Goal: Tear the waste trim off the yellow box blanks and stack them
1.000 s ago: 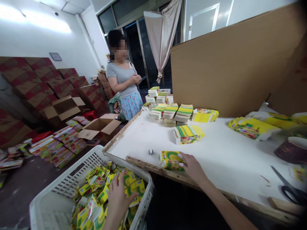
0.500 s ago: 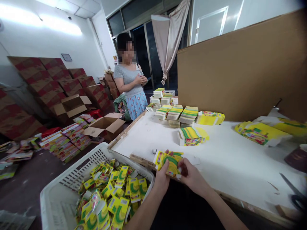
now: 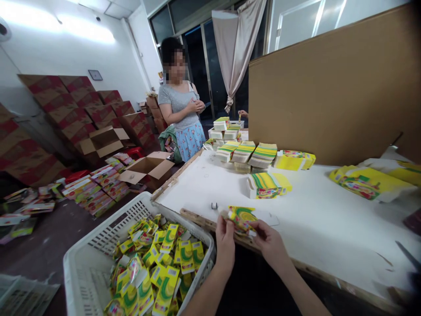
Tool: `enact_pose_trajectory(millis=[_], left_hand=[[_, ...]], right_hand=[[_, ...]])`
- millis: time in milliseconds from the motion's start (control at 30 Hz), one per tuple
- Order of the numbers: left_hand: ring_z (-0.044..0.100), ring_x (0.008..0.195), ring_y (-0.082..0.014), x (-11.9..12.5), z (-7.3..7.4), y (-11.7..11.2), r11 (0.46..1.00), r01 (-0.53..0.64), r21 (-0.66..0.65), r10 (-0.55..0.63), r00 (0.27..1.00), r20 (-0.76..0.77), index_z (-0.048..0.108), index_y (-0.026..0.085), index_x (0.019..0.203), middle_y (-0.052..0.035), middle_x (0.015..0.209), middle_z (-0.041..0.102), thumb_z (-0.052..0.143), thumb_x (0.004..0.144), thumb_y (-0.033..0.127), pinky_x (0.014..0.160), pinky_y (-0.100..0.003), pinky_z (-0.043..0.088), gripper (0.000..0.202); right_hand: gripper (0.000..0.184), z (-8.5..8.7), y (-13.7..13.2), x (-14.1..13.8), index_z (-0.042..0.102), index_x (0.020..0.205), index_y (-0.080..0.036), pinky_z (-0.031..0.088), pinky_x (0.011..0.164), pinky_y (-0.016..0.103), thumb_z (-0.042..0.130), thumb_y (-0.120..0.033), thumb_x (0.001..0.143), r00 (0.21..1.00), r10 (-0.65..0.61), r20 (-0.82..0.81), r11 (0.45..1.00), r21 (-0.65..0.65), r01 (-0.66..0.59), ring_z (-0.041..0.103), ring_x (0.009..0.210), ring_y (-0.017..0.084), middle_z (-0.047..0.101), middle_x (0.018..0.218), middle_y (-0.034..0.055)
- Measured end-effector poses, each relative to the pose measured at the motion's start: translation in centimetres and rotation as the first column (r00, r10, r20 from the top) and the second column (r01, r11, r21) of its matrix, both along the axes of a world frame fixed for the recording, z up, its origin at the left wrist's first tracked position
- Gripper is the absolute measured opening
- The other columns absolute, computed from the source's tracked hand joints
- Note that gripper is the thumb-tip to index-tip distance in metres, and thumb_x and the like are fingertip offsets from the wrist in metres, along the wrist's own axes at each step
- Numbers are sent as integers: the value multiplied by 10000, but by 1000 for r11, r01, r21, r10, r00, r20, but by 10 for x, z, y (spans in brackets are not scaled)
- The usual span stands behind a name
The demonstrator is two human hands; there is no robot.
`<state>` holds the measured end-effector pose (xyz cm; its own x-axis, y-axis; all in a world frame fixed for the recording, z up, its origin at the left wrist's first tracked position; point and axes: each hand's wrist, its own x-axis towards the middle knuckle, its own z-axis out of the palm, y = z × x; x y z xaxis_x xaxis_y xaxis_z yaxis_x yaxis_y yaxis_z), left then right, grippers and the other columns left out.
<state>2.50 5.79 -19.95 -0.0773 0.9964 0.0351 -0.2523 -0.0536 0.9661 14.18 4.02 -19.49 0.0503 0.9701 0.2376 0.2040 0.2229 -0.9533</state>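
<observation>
Yellow-green packet stack (image 3: 242, 216): left hand (image 3: 225, 239) and right hand (image 3: 270, 240) are gripping it, fingers (image 3: 259, 226) closed on its ends; white basket (image 3: 108, 231) sitting at 8 o'clock.

Table (image 3: 315, 228) was a big white-topped thing with a rough wooden strip (image 3: 197, 218) along the near edge. The far end had stacks of yellow-green flat packs (image 3: 245, 151), with a yellow packet (image 3: 294, 160) just beside them and one bundle (image 3: 265, 185) lying on its own closer in. Bigger yellow bags (image 3: 368, 182) sat off to the right. A tiny black clip (image 3: 214, 205) lay near the front edge.
</observation>
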Motion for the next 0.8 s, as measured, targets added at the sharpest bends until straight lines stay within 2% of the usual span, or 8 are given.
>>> enact_pose_trajectory(millis=[100,200,333,400,500,600,667,800], left_hand=[[582,739,-174,-20,10,4,992,95,83,-90,993,-73,586,134,789,-44,767,635,516,760,407,723,-311,457,284],[566,916,-223,-49,37,4,946,297,131,-271,945,-185,586,144,1001,-79,966,636,570,710,418,837,-361,420,400],[387,1173,-296,-65,58,-8,860,502,92,-378,747,-546,326,179,1289,-130,1282,433,742,509,379,985,-433,280,906],[433,1129,-296,-56,54,-18,850,524,55,-363,659,-659,362,188,1261,-117,1242,473,770,457,298,963,-428,318,908],[542,976,-243,-37,39,-29,886,457,81,-293,685,-667,428,212,1174,-65,1085,576,685,563,198,857,-369,422,662],[546,953,-242,-28,28,-35,939,322,120,-159,717,-679,381,221,1188,-61,1055,579,678,563,193,828,-360,438,693],[523,1000,-251,-28,24,-36,943,296,155,-101,694,-713,325,224,1230,-74,1107,550,663,582,202,858,-375,422,731],[444,1111,-260,-32,24,-38,868,437,237,-63,569,-820,220,231,1303,-98,1255,423,608,602,153,918,-392,378,805]], right_hand=[[186,7,-1,17,612,755,-207,487,614,284,452,-140,690,987,-59,153,997,56,51,594,666,182,647,718,8],[241,18,-7,34,635,812,-230,470,661,311,440,-120,723,924,-120,362,972,232,35,585,722,192,652,761,25],[281,27,-18,39,639,930,-310,384,859,381,486,-137,768,760,-66,647,904,361,-229,572,821,193,668,811,11],[317,27,-22,32,614,983,-357,297,968,400,498,-146,777,733,-13,680,864,377,-335,561,915,185,665,874,-12],[474,19,-24,18,446,1210,-336,183,1037,472,517,-202,760,872,-97,480,884,443,-146,378,1189,240,501,1224,23],[611,9,-23,6,191,1348,-262,252,1021,465,454,-311,799,995,-62,78,973,226,43,261,1268,240,273,1393,65],[525,5,-23,-1,230,1337,-258,335,979,436,378,-347,841,971,114,-209,993,-14,-119,355,1223,221,376,1341,77],[421,6,-25,-10,472,1202,-229,405,912,434,491,-339,796,757,312,-574,845,-197,-497,500,1096,250,575,1150,101]])
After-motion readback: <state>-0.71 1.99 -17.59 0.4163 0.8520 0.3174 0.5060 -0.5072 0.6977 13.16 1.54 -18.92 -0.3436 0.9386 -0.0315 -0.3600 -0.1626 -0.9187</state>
